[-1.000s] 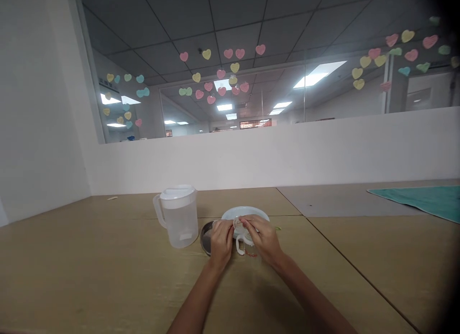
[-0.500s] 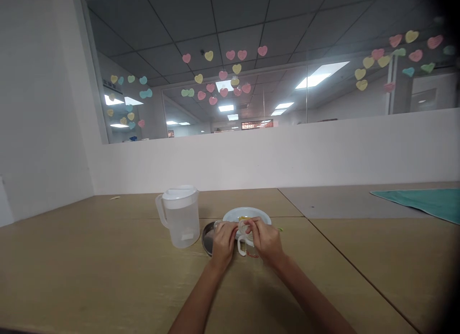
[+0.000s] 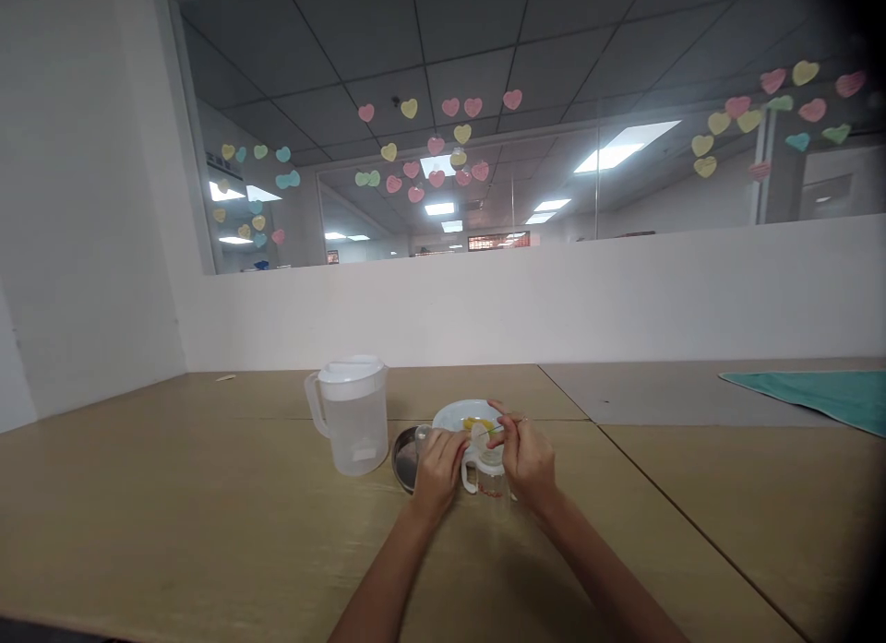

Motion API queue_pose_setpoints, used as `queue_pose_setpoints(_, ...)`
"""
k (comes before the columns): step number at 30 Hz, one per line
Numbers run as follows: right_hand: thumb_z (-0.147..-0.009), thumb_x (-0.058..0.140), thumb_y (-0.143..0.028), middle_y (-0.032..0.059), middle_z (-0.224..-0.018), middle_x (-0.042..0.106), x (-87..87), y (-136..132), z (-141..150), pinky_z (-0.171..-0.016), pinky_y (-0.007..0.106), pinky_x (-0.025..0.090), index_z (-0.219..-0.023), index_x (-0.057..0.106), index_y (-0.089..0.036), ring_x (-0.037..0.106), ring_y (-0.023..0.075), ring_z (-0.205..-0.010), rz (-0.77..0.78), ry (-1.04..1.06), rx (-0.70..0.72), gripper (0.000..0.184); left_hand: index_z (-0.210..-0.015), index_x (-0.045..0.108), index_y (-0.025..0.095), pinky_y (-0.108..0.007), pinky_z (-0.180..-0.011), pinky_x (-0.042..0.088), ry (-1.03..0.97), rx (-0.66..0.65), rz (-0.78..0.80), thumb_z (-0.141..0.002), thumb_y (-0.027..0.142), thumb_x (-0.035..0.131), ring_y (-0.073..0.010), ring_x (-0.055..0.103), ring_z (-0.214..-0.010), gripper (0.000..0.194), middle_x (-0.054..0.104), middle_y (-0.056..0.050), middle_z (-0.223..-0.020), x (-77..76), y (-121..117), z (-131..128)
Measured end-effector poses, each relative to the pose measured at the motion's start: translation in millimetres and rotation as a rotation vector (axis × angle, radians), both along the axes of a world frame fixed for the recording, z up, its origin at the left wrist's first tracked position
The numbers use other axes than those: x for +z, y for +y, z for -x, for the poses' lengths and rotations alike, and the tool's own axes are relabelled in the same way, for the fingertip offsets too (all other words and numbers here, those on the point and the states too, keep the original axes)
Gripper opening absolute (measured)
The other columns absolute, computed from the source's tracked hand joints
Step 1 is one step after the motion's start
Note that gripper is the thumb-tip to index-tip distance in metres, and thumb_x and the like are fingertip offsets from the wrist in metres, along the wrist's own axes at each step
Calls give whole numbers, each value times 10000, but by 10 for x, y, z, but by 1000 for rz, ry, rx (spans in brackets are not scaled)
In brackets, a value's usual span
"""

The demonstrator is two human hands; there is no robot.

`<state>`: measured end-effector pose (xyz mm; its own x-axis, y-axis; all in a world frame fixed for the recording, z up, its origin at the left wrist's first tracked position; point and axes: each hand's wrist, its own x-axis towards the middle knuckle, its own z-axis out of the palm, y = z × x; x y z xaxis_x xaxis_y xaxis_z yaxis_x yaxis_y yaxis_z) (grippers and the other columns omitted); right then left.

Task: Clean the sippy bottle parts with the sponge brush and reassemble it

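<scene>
Clear mug (image 3: 492,488): between the hands, pitcher (image 3: 355,431) at ten o'clock, plate rim (image 3: 444,412) near twelve
Left hand (image 3: 438,465): fingers grasping a small clear container (image 3: 477,434)
Right hand (image 3: 531,457): fingers pinching a thin stick (image 3: 494,430)
Tabletop (image 3: 664,551): broad surface toward three o'clock

My left hand (image 3: 437,470) holds a small clear round piece (image 3: 478,432); my right hand (image 3: 532,460) pinches a thin stick (image 3: 494,430), close to a clear mug (image 3: 492,481) with red bits (image 3: 491,493) inside. Behind lies a white plate (image 3: 443,412); leftward, a metal dish (image 3: 397,460) and lidded pitcher (image 3: 356,426).
</scene>
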<state>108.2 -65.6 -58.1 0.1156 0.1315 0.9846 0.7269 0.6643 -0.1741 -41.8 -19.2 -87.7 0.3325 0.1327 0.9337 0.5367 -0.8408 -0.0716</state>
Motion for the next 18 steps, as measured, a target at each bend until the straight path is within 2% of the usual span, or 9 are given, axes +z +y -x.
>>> queue_pose_setpoints(5, -932, 367, -236, 54, -853, 704, 48, -19, -43, -528, 203, 494, -903, 549, -184, 632, 92, -524, 26, 110, 27, 192, -1006, 581, 164, -261, -716, 442, 9, 19, 21, -910, 194, 394, -142, 535, -761, 213, 630, -52, -808, -13, -5, -13)
queue_pose_setpoints(10, -932, 360, -241, 44, -836, 695, 79, -62, -37, -535, 205, 499, -804, 502, -190, 647, 97, -565, 38, 228, 141, 198, -990, 583, 162, -259, -715, 438, 0, 10, 25, -906, 187, 401, -143, 538, -764, 202, 637, -53, -816, -11, -19, -11)
queue_pose_setpoints(14, -928, 375, -260, 46, -847, 684, 58, -69, -36, -560, 227, 504, -810, 505, -187, 638, 98, -571, 33, 292, 196, 190, -986, 582, 163, -266, -714, 436, -2, -5, 26, -910, 190, 391, -145, 539, -764, 207, 640, -54, -819, -24, -27, -23)
queue_pose_setpoints(18, -929, 380, -281, 27, -728, 660, 70, -77, -39, -626, 261, 515, -753, 506, -191, 662, 137, -697, -27, 378, 227, 234, -1005, 575, 167, -266, -714, 441, 0, -14, 17, -909, 187, 397, -141, 538, -754, 203, 644, -51, -835, -44, -33, -48)
